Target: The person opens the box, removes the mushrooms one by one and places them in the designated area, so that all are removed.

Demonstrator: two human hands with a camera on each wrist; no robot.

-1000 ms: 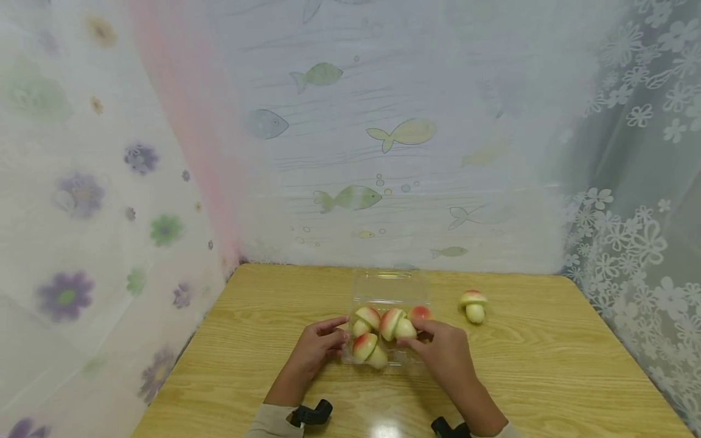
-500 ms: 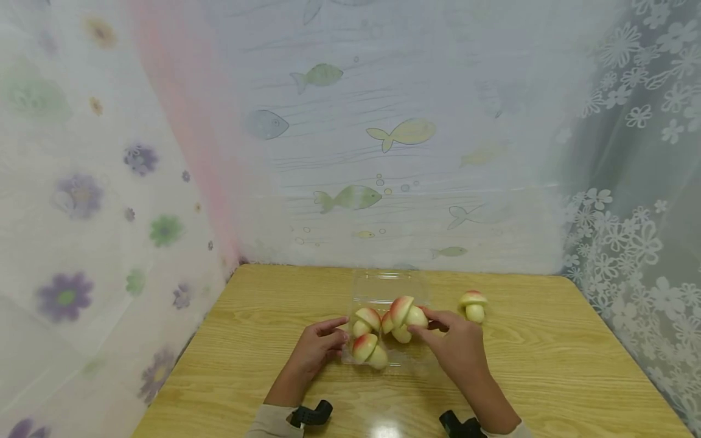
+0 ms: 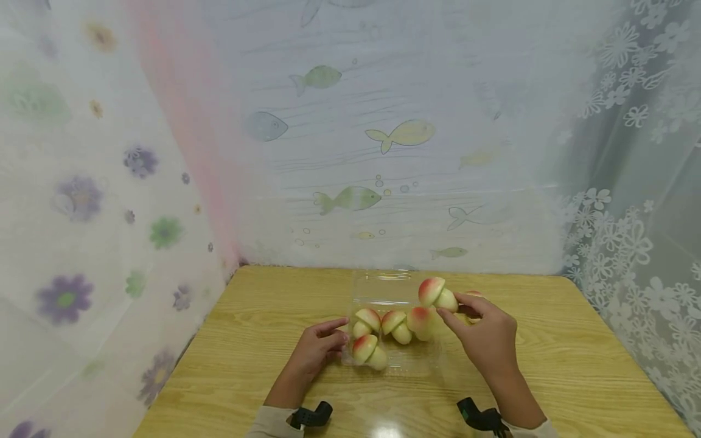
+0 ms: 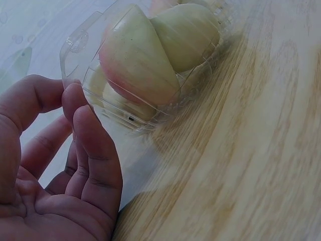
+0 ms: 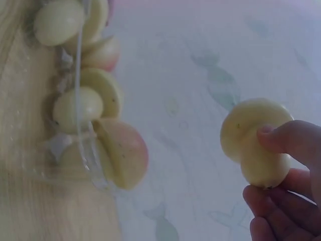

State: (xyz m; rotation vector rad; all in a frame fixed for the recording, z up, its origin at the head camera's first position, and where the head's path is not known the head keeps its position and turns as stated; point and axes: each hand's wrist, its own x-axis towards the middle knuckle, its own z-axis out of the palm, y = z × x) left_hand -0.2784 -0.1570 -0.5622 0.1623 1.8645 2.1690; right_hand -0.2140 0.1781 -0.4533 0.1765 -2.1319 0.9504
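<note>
My right hand [image 3: 487,334] pinches a mushroom [image 3: 437,294] with a pale stem and a red-tinged cap, up in the air above the right back of a clear plastic clamshell box [image 3: 383,293]. In the right wrist view the held mushroom [image 5: 257,138] is apart from the box, with the thumb on its stem. Several similar mushrooms [image 3: 369,351] lie tilted inside the box, whose lid stands open toward the back. At the box's left side, my left hand [image 3: 317,350] stays low; the left wrist view has its thumb and fingers pinching the box's edge [image 4: 67,57].
One more mushroom [image 3: 475,294] is on the table behind my right hand, mostly hidden by it. The wood-grain table [image 3: 263,359] ends at a curtain [image 3: 350,158] with printed fish. Flowered sheets [image 3: 71,182] hang at both sides.
My right hand has lifted one mushroom out of the box, up and to the right, uncovering the ones beneath. My left hand has kept its place at the box.
</note>
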